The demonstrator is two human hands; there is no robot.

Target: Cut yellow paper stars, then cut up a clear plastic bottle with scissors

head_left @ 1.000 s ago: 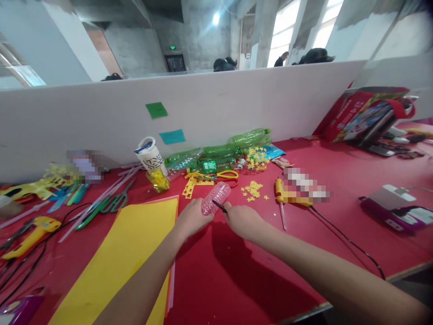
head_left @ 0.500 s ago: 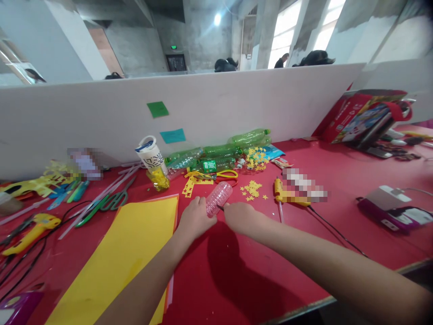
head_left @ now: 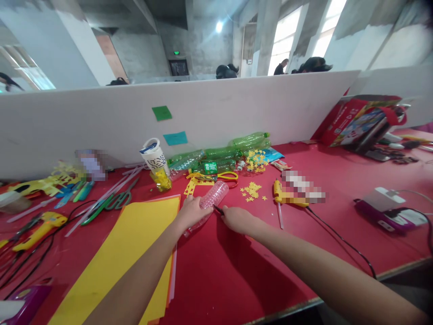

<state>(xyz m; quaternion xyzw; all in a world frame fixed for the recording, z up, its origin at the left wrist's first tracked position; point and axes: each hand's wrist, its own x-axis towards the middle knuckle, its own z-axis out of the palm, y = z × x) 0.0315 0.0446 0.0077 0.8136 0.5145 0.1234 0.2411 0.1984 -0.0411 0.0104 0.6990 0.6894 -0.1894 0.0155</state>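
Note:
A clear plastic bottle (head_left: 215, 193) lies slanted on the red table, with my left hand (head_left: 192, 212) wrapped round its middle. My right hand (head_left: 237, 219) is closed on a thin dark tool (head_left: 219, 210), whose tip meets the bottle's side next to my left fingers. What kind of tool it is I cannot make out. Just beyond the bottle are yellow-handled scissors (head_left: 227, 178) and a yellow sheet with star cut-outs (head_left: 199, 182). Small yellow paper stars (head_left: 251, 191) form a pile to the right.
Yellow paper sheets (head_left: 135, 243) cover the left front. Green bottles (head_left: 216, 155) and a white cup (head_left: 154, 157) stand or lie by the partition (head_left: 237, 108). A yellow glue gun (head_left: 291, 197) is at right, another (head_left: 40, 230) at left, both with cables.
The bottle has turned and shifted slightly left, and its lower part now shows below my left hand. My right hand has drawn back a little, showing more of the dark tool.

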